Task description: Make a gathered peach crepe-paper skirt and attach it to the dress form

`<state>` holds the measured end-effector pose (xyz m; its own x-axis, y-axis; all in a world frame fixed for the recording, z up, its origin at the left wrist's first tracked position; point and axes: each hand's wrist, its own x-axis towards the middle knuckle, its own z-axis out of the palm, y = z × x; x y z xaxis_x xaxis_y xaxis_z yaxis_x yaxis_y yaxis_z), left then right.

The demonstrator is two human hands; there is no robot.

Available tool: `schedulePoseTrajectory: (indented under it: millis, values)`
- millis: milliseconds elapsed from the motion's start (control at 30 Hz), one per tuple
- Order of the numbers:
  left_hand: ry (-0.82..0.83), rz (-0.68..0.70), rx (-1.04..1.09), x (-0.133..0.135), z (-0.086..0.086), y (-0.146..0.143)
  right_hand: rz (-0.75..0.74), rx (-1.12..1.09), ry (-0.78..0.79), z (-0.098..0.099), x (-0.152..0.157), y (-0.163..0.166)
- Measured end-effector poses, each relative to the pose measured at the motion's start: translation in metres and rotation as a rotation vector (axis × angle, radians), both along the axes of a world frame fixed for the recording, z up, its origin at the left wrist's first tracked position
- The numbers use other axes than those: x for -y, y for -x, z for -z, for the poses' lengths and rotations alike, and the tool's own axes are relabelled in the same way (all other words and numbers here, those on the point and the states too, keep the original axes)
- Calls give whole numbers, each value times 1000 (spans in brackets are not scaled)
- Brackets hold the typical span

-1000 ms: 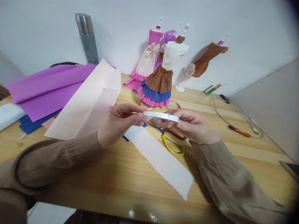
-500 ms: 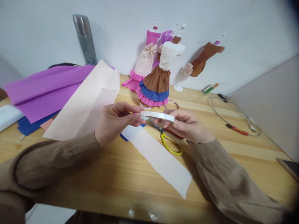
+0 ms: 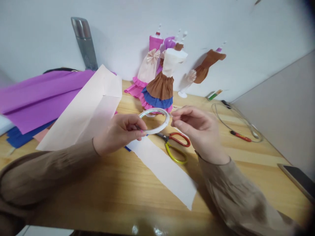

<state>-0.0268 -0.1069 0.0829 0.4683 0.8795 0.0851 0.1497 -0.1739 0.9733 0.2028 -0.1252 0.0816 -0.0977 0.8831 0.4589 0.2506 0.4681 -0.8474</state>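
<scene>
My left hand [image 3: 120, 132] grips a thin white ring of tape [image 3: 155, 120] by its near left edge, tilted so the hole shows. My right hand [image 3: 197, 129] is at the ring's right rim, thumb and forefinger pinched together there; whether they hold the tape's end is too small to tell. Under both hands a long white paper strip [image 3: 167, 168] lies on the wooden table [image 3: 246, 157]. Scissors with a red and a yellow handle [image 3: 175, 147] lie just behind the strip.
Several small paper dresses on stands [image 3: 159, 78] line the wall. A pale pink sheet [image 3: 91, 108], purple paper [image 3: 39, 96] and blue paper lie at the left, a metal flask [image 3: 83, 42] behind them. A cable and red tool [image 3: 240, 136] lie right, a phone [image 3: 299, 178] at the edge.
The tape ring has tipped from flat, edge-on, to tilted with its hole showing. My right hand let go of its underside and now pinches at the right rim. The view shifted slightly.
</scene>
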Motion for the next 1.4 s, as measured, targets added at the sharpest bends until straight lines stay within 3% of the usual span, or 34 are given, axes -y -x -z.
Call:
schedulePoseTrajectory:
  millis: [133, 333, 400, 567, 633, 700, 833, 1000, 1400]
  values:
    - [-197, -12, -138, 2, 0, 1, 65, 346, -295, -7, 8, 10]
    - [-389, -10, -238, 4, -1, 2, 10, 526, -399, -9, 9, 10]
    - [-302, 9, -184, 4, 0, 2, -2, 523, -423, -8, 10, 10]
    - [197, 96, 97, 3, 2, 0, 27, 269, -321, -6, 10, 10]
    - [284, 88, 156, 2, 3, -2, 32, 174, -271, -4, 9, 10]
    - [333, 83, 185, 1, 3, -3, 45, 164, -321, -2, 8, 10]
    - [387, 85, 203, 1, 2, -4, 119, 318, -493, -1, 8, 11]
    - [388, 104, 187, 2, 3, -3, 157, 473, -554, -3, 9, 13]
    - [303, 79, 166, 3, 9, -3, 203, 308, -267, -8, 6, -4]
